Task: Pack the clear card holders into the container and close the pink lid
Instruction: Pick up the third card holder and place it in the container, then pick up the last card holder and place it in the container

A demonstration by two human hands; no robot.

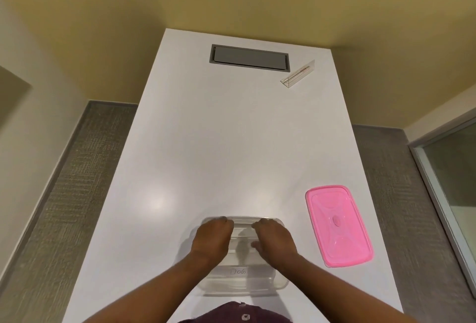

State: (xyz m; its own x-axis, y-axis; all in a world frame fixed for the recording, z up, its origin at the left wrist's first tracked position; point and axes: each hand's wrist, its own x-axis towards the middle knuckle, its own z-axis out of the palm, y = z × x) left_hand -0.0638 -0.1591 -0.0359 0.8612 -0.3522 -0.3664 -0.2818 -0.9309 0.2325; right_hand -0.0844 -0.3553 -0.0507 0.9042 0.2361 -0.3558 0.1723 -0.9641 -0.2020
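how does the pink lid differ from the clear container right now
The pink lid is opaque pink; the clear container is see-through. The pink lid lies flat and untouched at the right; the clear container sits nearer the person, with both hands inside it. Both are rounded rectangles resting on the white table.

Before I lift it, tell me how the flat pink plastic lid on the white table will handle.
The flat pink plastic lid looks thin, so it is probably light and a little flexible. It lies flat on the white table, so it should slide rather than roll or tip. Its glossy surface may be slippery.
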